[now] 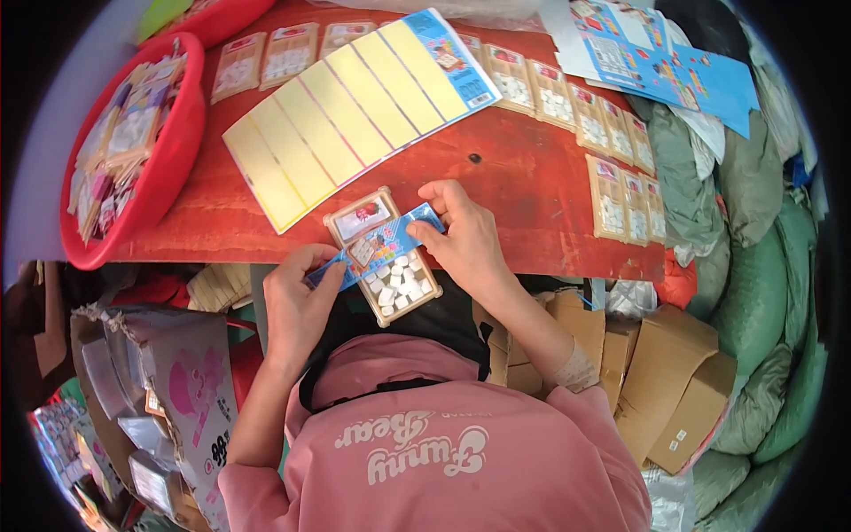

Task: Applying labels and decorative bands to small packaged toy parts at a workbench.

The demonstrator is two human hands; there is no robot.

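A small wooden-coloured tray [410, 313] lies at the table's near edge, its lower part jutting over the edge toward me. White blocky pieces [399, 282] fill its lower part, and a small card with red print [365, 218] shows in its upper end. Across its middle runs a blue printed sticker strip [385, 248]. My left hand [300, 297] pinches the strip's left end between thumb and fingers. At the other end, my right hand [463, 244] grips the strip with thumb and forefinger. Whether the strip sticks to the tray, I cannot tell.
Behind the tray lies a yellow backing sheet [346, 115] with blue strips at its right end. Similar filled trays [554, 96] line the red table's [523, 191] back and right. A red basin [191, 124] stands left; blue sheets [683, 80] lie back right; cardboard boxes [656, 390] stand below.
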